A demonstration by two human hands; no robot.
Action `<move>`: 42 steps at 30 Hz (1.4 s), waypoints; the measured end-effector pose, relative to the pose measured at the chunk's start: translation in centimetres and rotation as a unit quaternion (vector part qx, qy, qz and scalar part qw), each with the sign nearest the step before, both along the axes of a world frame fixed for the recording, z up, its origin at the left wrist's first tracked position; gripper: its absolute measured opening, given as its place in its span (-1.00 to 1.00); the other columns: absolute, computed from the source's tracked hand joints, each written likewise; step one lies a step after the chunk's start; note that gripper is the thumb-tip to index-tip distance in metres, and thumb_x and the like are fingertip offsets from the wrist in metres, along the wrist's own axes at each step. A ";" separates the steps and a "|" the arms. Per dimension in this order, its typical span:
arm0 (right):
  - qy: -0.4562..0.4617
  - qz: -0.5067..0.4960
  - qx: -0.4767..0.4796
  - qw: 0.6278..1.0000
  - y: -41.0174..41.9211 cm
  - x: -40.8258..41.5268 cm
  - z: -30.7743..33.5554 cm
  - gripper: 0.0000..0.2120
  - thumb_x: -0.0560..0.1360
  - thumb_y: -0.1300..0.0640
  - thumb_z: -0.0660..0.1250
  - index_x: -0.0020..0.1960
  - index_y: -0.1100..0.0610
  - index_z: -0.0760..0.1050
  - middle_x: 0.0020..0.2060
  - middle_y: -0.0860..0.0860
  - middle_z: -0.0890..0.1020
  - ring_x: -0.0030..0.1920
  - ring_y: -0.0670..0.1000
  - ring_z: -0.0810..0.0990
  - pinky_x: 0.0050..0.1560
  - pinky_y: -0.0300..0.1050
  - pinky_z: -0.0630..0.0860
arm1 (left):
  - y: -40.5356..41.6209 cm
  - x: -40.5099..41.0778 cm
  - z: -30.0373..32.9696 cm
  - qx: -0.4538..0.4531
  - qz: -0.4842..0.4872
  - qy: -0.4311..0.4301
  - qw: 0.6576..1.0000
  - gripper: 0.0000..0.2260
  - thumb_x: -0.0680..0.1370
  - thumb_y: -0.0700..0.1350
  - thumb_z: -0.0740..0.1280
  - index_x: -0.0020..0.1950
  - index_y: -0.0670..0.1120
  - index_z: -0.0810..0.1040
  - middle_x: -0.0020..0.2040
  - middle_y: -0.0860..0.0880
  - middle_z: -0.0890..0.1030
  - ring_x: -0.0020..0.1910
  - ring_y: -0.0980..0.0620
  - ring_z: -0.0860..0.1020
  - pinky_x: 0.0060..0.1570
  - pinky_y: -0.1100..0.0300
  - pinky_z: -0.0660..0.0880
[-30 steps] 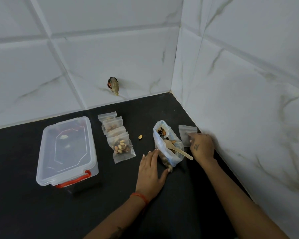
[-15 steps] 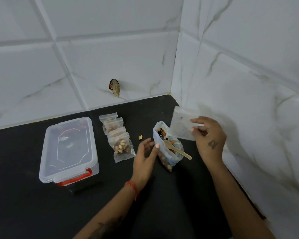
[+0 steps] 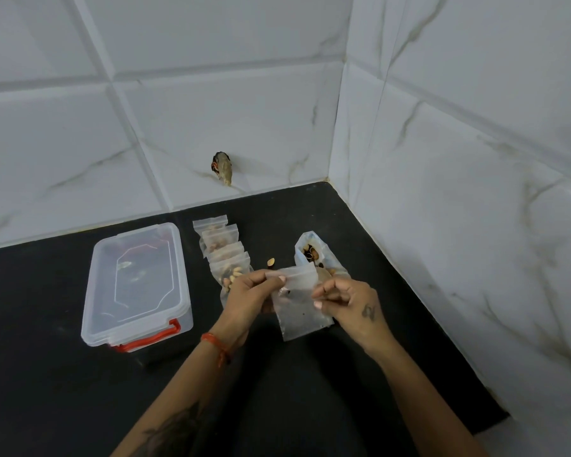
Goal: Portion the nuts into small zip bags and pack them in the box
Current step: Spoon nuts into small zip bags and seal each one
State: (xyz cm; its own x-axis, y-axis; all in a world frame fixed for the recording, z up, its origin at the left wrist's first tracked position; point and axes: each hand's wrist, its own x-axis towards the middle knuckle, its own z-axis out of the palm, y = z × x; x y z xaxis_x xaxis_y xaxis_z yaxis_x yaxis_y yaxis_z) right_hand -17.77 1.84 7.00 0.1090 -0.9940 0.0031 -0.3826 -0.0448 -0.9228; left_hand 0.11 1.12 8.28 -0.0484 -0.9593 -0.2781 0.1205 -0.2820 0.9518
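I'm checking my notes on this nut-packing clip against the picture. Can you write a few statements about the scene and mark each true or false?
1. Both hands hold the empty zip bag. True: the left hand and right hand pinch its top.
2. The plastic box is open. False: its clear lid is on.
3. The filled zip bags lie between the box and the open nut bag. True.
4. A loose nut lies inside the box. False: it lies on the black counter.
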 end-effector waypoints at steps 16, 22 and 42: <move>0.191 0.017 -0.034 0.981 -1.0 1.4 2.2 -0.76 0.47 0.06 0.39 0.13 0.03 0.58 -0.10 -0.12 0.63 -0.13 -0.20 0.58 -0.05 -0.28 0.54 | 0.1 -0.1 -1.0 -0.200 -0.063 -0.302 0.930 -0.81 0.48 -0.09 0.41 0.07 0.08 0.56 0.00 0.10 0.52 -0.10 0.19 0.52 -0.13 0.35 0.44; 0.167 -0.088 -0.080 0.979 -0.2 2.2 1.2 -0.82 0.43 -0.02 0.42 -0.09 0.07 0.56 -0.19 -0.11 0.61 -0.18 -0.19 0.58 -0.18 -0.35 0.51 | 1.1 -1.9 -1.3 -0.147 0.043 -0.277 0.948 -0.75 0.45 0.08 0.38 -0.02 -0.05 0.48 -0.08 0.03 0.54 -0.14 0.11 0.53 -0.17 0.28 0.49; -0.114 -0.055 0.239 0.963 0.2 1.4 2.3 -0.91 0.35 0.24 0.49 -0.17 0.14 0.62 -0.21 -0.04 0.66 -0.19 -0.09 0.65 -0.26 -0.27 0.57 | 1.0 -1.8 -0.6 -0.035 -0.029 -0.100 0.994 -0.90 0.46 -0.13 0.42 -0.11 -0.15 0.60 -0.22 -0.12 0.67 -0.28 0.04 0.64 -0.27 0.28 0.57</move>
